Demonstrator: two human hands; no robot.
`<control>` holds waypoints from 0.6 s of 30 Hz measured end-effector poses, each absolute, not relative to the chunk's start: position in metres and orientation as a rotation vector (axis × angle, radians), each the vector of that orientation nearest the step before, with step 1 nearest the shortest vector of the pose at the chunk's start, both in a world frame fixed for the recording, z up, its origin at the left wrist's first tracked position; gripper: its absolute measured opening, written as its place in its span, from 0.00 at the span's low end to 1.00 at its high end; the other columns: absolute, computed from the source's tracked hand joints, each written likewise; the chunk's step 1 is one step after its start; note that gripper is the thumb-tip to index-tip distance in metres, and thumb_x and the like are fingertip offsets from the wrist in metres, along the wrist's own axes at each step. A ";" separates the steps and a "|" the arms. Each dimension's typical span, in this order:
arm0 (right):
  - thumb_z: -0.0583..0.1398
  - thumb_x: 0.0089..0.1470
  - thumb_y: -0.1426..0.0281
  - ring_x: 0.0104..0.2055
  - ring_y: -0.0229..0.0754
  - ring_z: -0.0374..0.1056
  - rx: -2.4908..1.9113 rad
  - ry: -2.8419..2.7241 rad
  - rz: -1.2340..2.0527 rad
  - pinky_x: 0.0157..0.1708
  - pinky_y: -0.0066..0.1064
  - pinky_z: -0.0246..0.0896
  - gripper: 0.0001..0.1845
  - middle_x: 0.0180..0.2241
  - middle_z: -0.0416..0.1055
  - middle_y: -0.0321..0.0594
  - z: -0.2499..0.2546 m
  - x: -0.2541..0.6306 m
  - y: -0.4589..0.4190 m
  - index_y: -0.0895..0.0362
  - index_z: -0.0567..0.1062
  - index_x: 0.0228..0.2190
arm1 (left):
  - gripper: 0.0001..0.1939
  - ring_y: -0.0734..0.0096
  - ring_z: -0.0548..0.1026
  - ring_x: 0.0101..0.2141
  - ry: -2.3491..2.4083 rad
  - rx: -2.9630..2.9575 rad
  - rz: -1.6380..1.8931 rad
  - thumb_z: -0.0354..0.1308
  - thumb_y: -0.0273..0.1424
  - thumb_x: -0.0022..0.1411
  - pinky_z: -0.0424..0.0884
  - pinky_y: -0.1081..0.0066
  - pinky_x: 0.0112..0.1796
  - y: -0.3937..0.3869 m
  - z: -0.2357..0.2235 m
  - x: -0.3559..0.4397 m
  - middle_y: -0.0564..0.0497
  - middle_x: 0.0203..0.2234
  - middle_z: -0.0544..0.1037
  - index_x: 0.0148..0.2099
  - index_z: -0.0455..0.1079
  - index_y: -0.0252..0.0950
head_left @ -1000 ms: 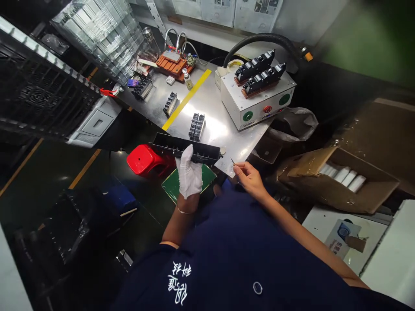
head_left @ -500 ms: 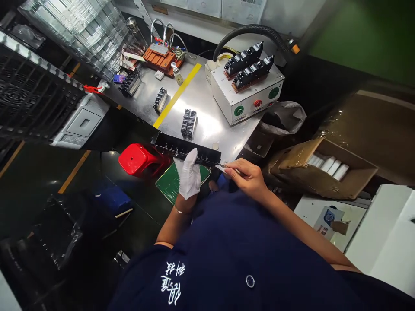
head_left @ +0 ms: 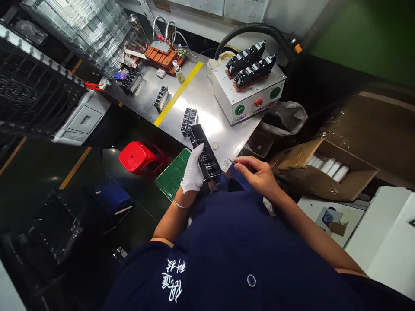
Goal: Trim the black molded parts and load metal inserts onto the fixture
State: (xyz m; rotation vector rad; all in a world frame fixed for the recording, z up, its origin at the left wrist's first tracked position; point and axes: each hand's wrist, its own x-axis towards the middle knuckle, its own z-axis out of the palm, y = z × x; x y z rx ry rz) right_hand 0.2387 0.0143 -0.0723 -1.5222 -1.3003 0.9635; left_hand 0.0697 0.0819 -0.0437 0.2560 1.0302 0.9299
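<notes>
My left hand [head_left: 193, 169], in a white glove, is closed around a long black plastic housing [head_left: 210, 159] with a row of ribs inside. The housing slants over the front edge of the metal table, its far end close to a pair of black ribbed blocks [head_left: 189, 121]. My bare right hand [head_left: 259, 173] pinches a thin pointed metal tool [head_left: 231, 161], most of it hidden in the fingers. The tool's tip points at the housing's near end but stands apart from it. On the table beside the housing lies a small pale piece [head_left: 215, 146].
A white control box [head_left: 227, 97] carries two black parts [head_left: 254, 71] on top. An orange fixture [head_left: 162, 56] and a small bottle [head_left: 178, 73] stand farther back. A red stool [head_left: 132, 157] is at the left, an open carton [head_left: 353, 172] at the right.
My left hand has turned the housing from lying crosswise to pointing away from me. My right hand has drawn the tool slightly right, off the housing's end.
</notes>
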 end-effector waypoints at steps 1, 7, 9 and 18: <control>0.62 0.55 0.60 0.31 0.40 0.71 -1.463 -1.341 1.003 0.29 0.31 0.65 0.12 0.31 0.78 0.40 -0.068 0.238 0.010 0.53 0.80 0.35 | 0.12 0.66 0.79 0.31 1.014 0.232 0.913 0.65 0.40 0.52 0.77 0.66 0.40 0.084 -0.046 0.070 0.52 0.23 0.76 0.32 0.73 0.35; 0.60 0.58 0.64 0.34 0.42 0.72 -1.248 -1.537 1.061 0.35 0.34 0.68 0.09 0.31 0.77 0.41 -0.058 0.234 -0.003 0.52 0.80 0.34 | 0.13 0.75 0.74 0.24 1.007 0.265 0.900 0.66 0.38 0.53 0.74 0.73 0.30 0.086 -0.054 0.070 0.54 0.26 0.77 0.38 0.74 0.35; 0.60 0.58 0.64 0.33 0.41 0.71 -1.249 -1.544 1.068 0.33 0.33 0.68 0.09 0.31 0.77 0.41 -0.060 0.234 -0.002 0.53 0.81 0.34 | 0.14 0.75 0.74 0.24 1.012 0.324 0.899 0.66 0.38 0.53 0.74 0.73 0.30 0.084 -0.055 0.069 0.54 0.27 0.77 0.40 0.75 0.36; 0.62 0.57 0.62 0.30 0.40 0.70 -1.305 -1.504 0.927 0.28 0.32 0.65 0.11 0.28 0.75 0.41 -0.071 0.243 0.012 0.54 0.81 0.32 | 0.11 0.75 0.71 0.25 0.964 0.570 0.720 0.65 0.36 0.55 0.70 0.73 0.29 0.073 -0.051 0.068 0.55 0.27 0.74 0.40 0.72 0.38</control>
